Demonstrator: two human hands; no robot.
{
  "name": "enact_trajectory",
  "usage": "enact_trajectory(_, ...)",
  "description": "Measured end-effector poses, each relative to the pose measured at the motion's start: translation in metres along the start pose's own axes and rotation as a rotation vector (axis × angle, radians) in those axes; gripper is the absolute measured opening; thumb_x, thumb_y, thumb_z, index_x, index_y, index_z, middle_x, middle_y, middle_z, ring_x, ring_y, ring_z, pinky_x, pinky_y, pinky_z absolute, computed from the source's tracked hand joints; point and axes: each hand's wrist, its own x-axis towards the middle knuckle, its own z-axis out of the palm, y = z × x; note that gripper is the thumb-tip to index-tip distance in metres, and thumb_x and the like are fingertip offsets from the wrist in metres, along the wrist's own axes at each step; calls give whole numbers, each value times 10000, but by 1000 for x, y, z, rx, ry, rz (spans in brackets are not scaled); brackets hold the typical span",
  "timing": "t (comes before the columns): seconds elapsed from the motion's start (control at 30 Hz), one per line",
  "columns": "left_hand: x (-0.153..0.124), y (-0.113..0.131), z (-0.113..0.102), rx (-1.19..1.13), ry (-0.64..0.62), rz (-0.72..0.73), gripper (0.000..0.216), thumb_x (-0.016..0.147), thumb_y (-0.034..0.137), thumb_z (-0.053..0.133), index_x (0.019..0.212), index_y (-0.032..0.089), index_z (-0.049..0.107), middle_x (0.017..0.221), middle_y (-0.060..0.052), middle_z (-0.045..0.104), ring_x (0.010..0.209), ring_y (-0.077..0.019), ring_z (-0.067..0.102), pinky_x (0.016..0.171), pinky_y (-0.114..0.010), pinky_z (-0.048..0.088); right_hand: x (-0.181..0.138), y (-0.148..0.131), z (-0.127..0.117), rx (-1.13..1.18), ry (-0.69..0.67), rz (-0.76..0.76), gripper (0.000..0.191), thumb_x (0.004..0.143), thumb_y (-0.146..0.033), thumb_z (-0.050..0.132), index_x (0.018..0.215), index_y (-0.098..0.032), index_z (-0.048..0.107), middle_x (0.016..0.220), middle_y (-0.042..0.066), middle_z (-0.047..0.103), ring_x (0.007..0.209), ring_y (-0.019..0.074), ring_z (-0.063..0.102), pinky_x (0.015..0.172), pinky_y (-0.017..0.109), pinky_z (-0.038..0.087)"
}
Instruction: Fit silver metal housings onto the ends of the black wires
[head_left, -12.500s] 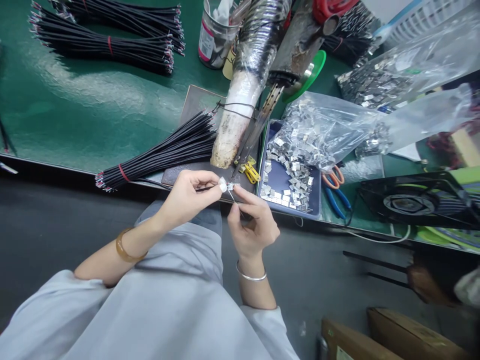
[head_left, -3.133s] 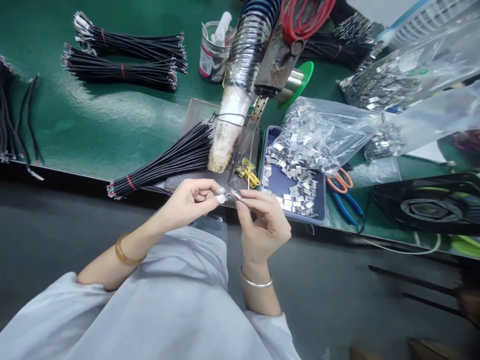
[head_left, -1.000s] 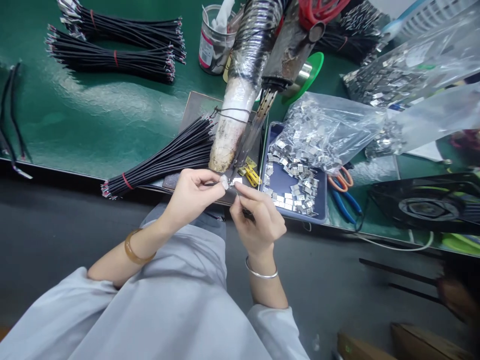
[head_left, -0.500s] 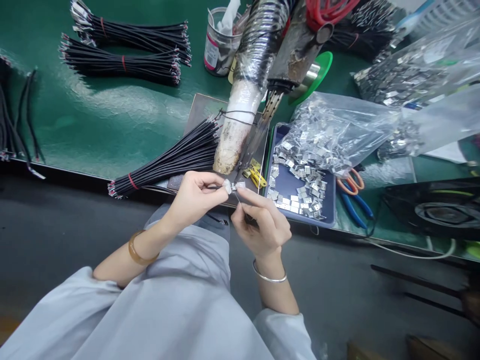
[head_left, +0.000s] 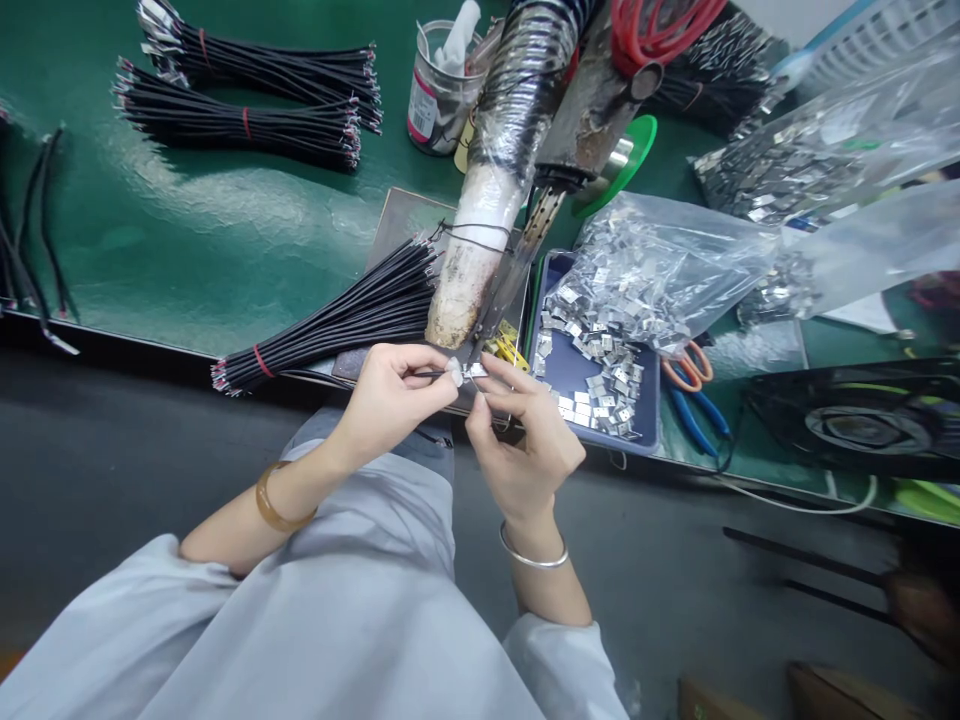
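Observation:
My left hand (head_left: 391,392) is closed in a pinch on a black cable (head_left: 426,375), just below the hot tool's tip. A whitish covering wraps its thumb or fingertip. At the cable's end sits a small silvery metal connector (head_left: 474,371). My right hand (head_left: 531,425) is beside it on the right, its thumb and a finger pinched on a thin solder wire (head_left: 478,388). Its upper fingers reach toward the connector; whether they touch it I cannot tell. Left of my hands lies a red-banded bundle of black cables (head_left: 337,315).
Overhead hangs a foil-wrapped duct (head_left: 495,170) beside a metal soldering iron (head_left: 551,200). A blue tray (head_left: 577,375) of metal connectors stands right, with pliers (head_left: 694,405) beyond it. Plastic bags (head_left: 675,250), a green spool (head_left: 630,160), a plastic cup (head_left: 435,100) and more cable bundles (head_left: 247,130) surround them.
My right hand's fingers have opened out slightly and shifted around the connector. My left hand keeps its hold on the cable. The view has shifted a little.

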Motion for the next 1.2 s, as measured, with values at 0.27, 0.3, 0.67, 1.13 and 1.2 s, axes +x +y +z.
enact_trajectory(0.27,-2,3,0,13,28,-9,154,648,266,694,637,133,770,530,5,584,507,-87,461,461,-190,367,5,-3,-3,-8,-30,-13,222,857,-38,679,848,-241,591,1121,61,800,912,193,804,789,313,695)
enact_trajectory(0.3,-1,3,-1,10,20,-16,156,644,268,690,637,133,769,538,3,592,507,-86,463,461,-190,367,5,-3,-4,-10,-36,-15,221,859,-42,675,838,-242,583,1109,58,802,904,191,804,781,308,694)
enact_trajectory(0.67,-2,1,2,-20,16,-16,145,631,269,663,606,132,701,520,31,509,509,-67,404,471,-175,366,8,-2,-6,-42,-56,-15,200,883,-58,675,885,-246,609,999,42,808,896,178,789,791,308,645)
enact_trajectory(1.13,-3,-2,2,-14,-38,-8,149,675,272,657,652,129,692,537,50,456,497,-59,357,456,-170,325,7,-4,-8,-83,-83,-41,197,881,-64,671,873,-247,599,979,59,808,880,182,794,760,286,638)
enact_trajectory(1.2,-4,-4,1,-1,-70,9,144,708,268,651,669,132,683,548,53,452,495,-57,345,450,-169,307,6,-3,-9,-92,-86,-57,189,891,-65,668,896,-244,607,960,59,812,868,178,797,737,266,631)
